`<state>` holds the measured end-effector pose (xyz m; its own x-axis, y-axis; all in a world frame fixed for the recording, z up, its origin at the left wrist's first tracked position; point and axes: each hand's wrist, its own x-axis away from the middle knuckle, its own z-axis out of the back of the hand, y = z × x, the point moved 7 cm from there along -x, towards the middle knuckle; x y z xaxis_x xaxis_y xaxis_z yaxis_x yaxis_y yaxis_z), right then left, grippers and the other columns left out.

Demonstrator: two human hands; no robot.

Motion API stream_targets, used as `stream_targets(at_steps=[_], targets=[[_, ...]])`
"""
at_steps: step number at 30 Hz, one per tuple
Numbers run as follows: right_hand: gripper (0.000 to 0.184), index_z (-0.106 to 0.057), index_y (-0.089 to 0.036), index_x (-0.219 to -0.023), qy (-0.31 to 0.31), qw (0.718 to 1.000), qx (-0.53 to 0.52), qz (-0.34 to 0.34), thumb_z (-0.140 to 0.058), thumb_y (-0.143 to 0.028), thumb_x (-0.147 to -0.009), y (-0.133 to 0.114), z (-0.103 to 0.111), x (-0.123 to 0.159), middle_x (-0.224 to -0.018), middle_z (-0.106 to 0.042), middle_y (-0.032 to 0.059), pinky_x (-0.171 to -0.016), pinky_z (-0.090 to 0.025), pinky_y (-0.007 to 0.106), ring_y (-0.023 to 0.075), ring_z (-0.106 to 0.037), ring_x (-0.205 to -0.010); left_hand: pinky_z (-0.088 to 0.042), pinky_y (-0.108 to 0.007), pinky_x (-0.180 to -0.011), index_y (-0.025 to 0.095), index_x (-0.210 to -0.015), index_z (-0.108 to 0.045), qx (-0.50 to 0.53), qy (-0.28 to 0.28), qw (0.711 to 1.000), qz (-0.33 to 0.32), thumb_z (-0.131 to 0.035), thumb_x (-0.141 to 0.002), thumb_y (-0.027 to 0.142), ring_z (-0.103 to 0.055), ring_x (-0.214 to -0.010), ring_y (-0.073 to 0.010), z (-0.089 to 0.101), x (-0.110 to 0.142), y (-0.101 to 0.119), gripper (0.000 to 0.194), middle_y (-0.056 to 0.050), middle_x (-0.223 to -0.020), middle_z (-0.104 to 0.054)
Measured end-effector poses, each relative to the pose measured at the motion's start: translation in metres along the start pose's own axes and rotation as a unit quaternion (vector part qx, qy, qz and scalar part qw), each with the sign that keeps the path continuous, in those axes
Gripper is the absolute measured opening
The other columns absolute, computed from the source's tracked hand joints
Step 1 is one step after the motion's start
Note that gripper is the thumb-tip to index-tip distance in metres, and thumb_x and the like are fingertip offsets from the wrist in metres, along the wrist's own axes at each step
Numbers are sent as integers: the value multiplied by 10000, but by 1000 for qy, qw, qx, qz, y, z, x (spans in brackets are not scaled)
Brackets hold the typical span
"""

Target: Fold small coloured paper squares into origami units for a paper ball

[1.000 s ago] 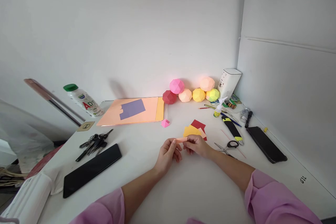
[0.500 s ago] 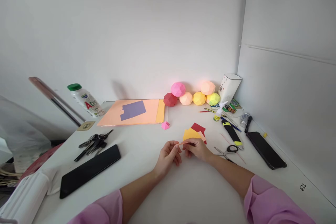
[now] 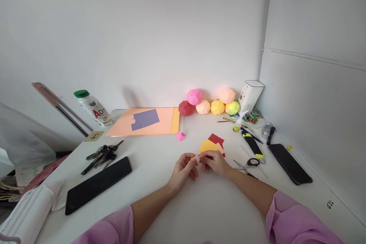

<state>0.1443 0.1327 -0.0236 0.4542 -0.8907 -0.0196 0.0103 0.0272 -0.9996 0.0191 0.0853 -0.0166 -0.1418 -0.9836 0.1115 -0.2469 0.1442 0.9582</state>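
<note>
Between my two hands is a small peach-coloured piece of paper, seen nearly edge-on. My left hand pinches its left end between thumb and fingers. At the other end my right hand grips it with the fingertips. Just beyond the right hand lie overlapping paper pieces: a yellow one, a dark red one and a peach one. A small pink folded paper shape rests on the table past my left hand.
Scissors, a utility knife and a glue bottle lie or stand to the right. Several faceted paper balls sit by the wall. Peach sheets, keys and a black phone are on the left.
Both hands stay in nearly the same place, holding the paper piece. The whole view has shifted very slightly.
</note>
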Motion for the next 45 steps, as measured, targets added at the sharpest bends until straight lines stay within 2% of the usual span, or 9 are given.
stream_targets(at_steps=[16, 23, 29, 32, 35, 37, 41, 44, 45], targets=[[328, -665, -167, -859, 1, 1000, -10, 3, -640, -475, -748, -5, -3, 1, -559, -574, -20, -417, -450, 243, 105, -529, -420, -446, -230, -449, 185, -966, -483, -7, -11, 1000, -5, -564, -801, 469, -554, -496, -85, -2, 2, 1, 338, 17, -779, -538], [259, -671, -173, -902, -9, 1000, 3, 13, -604, -397, -790, -2, -1, 1, -563, -580, -19, -442, -464, 241, 104, -533, -439, -445, -239, -464, 193, -987, -466, -14, -16, 1000, -2, -574, -786, 425, -558, -507, -95, -2, 2, 3, 326, 9, -797, -561], [216, -667, -183, -945, -13, 999, 34, 27, -546, -320, -831, 3, 2, 1, -523, -563, -22, -464, -467, 249, 108, -524, -441, -436, -249, -476, 181, -977, -496, -27, -6, 999, 18, -603, -745, 440, -539, -468, -115, -2, 1, -1, 364, 38, -602, -571], [271, -600, -186, -1070, -15, 999, 35, 31, -552, -281, -820, 1, 0, 2, -638, -581, -11, -468, -463, 240, 93, -521, -460, -414, -246, -457, 161, -947, -541, -34, 6, 999, 19, -558, -768, 514, -513, -421, -120, -1, -1, -2, 397, 43, -496, -549], [436, -456, -239, -1196, -16, 998, 31, 55, -591, -229, -782, -4, -3, 5, -960, -568, 43, -470, -452, 217, 75, -539, -543, -405, -243, -440, 155, -922, -564, -32, 21, 999, 11, -541, -782, 531, -509, -405, -124, 1, -2, -1, 402, 44, -465, -542], [450, -415, -261, -1169, -12, 994, 48, 96, -606, -207, -765, -11, -5, 8, -1109, -503, 65, -480, -439, 202, 72, -540, -607, -404, -240, -431, 160, -909, -560, -29, 35, 999, 11, -539, -784, 533, -507, -397, -124, 3, -3, -2, 394, 50, -457, -538], [283, -464, -237, -1012, -4, 976, 120, 184, -610, -205, -771, -25, -7, 12, -1163, -453, 75, -507, -430, 211, 65, -510, -613, -413, -240, -427, 169, -869, -533, -22, 47, 999, 11, -531, -792, 536, -510, -401, -118, 6, -4, -4, 375, 39, -504, -567], [97, -566, -198, -859, -26, 961, 174, 213, -608, -260, -797, -29, -11, 12, -1148, -465, 98, -545, -465, 259, 85, -518, -612, -424, -244, -432, 171, -847, -528, -21, 50, 998, 17, -539, -785, 539, -517, -408, -116, 6, -3, -4, 373, 34, -535, -575], [100, -594, -191, -819, -34, 957, 186, 218, -608, -289, -804, -30, -12, 12, -1129, -478, 104, -565, -478, 280, 99, -528, -623, -429, -246, -432, 172, -841, -530, -21, 52, 998, 18, -548, -778, 538, -521, -413, -118, 6, -3, -3, 372, 34, -542, -575]])
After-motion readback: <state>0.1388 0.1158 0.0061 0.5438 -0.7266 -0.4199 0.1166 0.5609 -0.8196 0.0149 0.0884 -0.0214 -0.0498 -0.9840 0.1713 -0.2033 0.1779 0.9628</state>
